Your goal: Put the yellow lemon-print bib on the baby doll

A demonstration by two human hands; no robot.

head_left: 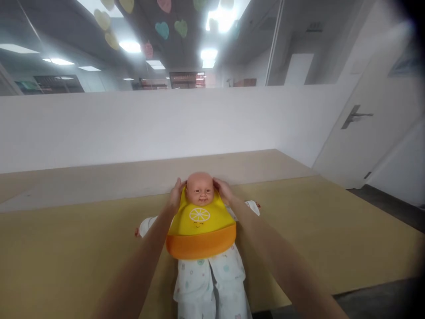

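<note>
A baby doll (199, 188) in white patterned clothes lies on its back on a yellow table (66, 248), head away from me. A yellow bib (199, 223) with a lemon face and an orange pocket covers its chest. My left hand (175, 195) is at the left side of the doll's head and neck, fingers curled at the bib's neck strap. My right hand (223, 189) is at the right side of the head, fingers curled behind the neck. What the fingers grip behind the neck is hidden.
A white partition wall (133, 124) runs behind the table. A white door (372, 128) with a lever handle stands at the right. The table's front edge drops to a dark floor (381, 297) at the lower right.
</note>
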